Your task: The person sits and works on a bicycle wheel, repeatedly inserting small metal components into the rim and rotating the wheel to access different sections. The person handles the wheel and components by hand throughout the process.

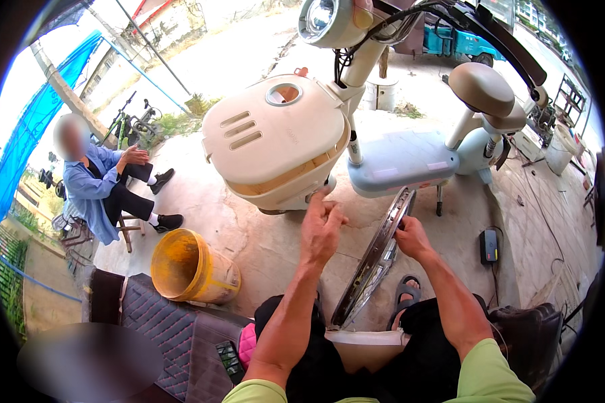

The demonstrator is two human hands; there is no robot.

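Note:
My right hand (413, 237) is closed around the upper edge of a shiny metal wheel rim (364, 269). The rim stands tilted between my legs and is seen nearly edge-on, with its lower end by a pale, white-edged piece (366, 339) at my knees. My left hand (321, 230) is raised with its fingers apart, the index finger stretched forward, and nothing shows in it. Just beyond that hand is the cream front basket (275, 138) of an electric scooter, whose lid has slots and a round hole. Whether my fingertips touch the basket, I cannot tell.
The scooter's light-blue footboard (403, 161) lies ahead. A yellow-stained bucket (193, 265) stands at left, near a seated person (104, 181) in a blue shirt. Beside me are a quilted dark seat (161, 329) and a phone (230, 361). A black box (489, 247) with a cable lies right.

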